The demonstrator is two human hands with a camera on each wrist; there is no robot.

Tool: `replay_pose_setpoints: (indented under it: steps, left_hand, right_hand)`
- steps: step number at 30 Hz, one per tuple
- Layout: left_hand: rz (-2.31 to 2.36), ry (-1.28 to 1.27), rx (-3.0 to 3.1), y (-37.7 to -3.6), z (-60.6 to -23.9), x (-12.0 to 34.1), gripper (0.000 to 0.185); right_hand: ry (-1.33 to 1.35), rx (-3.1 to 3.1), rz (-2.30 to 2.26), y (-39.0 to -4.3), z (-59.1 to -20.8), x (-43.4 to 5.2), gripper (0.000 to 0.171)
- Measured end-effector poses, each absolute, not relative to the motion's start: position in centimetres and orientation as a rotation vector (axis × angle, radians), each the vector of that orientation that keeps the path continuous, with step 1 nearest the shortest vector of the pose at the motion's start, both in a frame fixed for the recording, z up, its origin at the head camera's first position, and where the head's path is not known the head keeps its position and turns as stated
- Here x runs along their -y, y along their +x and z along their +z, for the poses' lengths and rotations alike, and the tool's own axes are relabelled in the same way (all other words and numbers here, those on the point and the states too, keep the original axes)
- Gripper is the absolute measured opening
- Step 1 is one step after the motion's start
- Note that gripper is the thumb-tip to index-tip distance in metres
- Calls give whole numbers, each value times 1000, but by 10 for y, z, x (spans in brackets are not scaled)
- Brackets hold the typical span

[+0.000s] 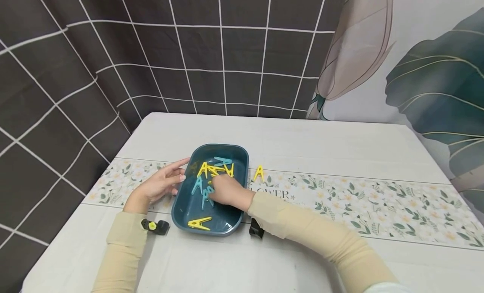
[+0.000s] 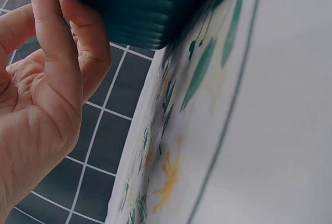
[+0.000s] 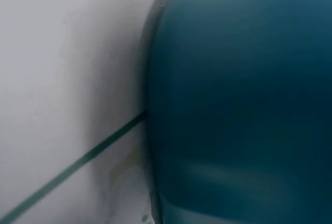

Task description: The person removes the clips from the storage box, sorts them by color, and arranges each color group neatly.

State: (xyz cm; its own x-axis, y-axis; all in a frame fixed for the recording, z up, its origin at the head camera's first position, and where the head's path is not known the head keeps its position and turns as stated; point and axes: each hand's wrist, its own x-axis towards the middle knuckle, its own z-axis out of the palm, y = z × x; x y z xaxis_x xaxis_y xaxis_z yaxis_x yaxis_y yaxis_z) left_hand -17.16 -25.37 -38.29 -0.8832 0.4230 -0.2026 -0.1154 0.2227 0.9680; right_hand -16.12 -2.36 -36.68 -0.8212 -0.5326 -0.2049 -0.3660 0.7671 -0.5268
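My left hand (image 1: 163, 184) is at the left side of a dark teal plastic bin (image 1: 211, 147), thumb and fingertips touching its wall. In the left wrist view the thumb of that hand (image 2: 54, 73) reaches up to the bin's ribbed wall (image 2: 132, 11). My right hand (image 1: 228, 191) reaches into the bin over the right wall, fingers bent down among yellow clothespins (image 1: 203, 169) and light-blue clothespins (image 1: 197, 185). One light-blue clothespin (image 1: 206, 195) lies right at its fingertips, which are hidden; I cannot tell whether they pinch one. The right wrist view shows only the bin's outer wall (image 3: 238, 99).
A yellow clothespin (image 1: 259, 173) lies on the table to the right of the bin, and another yellow clothespin (image 1: 199, 223) lies at the bin's near end. A floral strip (image 1: 332, 200) crosses the white table (image 1: 302, 146). Dark gridded cloth (image 1: 196, 49) hangs behind.
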Motion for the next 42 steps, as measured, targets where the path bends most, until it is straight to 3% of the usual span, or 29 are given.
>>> replay_pose_setpoints:
  steps: [7, 13, 18, 30, 42]
  left_hand:
    - [1726, 278, -2042, -172, -384, 254, 66]
    - [1742, 305, -2024, -174, -385, 255, 66]
    - [1760, 338, -2007, -174, -385, 257, 65]
    - [1781, 352, -1979, -173, -387, 257, 65]
    - [1800, 373, -1939, -172, -387, 257, 65]
  right_hand:
    - [-737, -2539, -743, -164, -369, 24, 41]
    - [-765, -2500, -760, -166, -371, 24, 10]
    - [-777, -2466, -796, -167, -371, 24, 24]
    - [-803, -2381, -858, -167, -371, 25, 18]
    - [-827, -2367, -965, -165, -366, 20, 32]
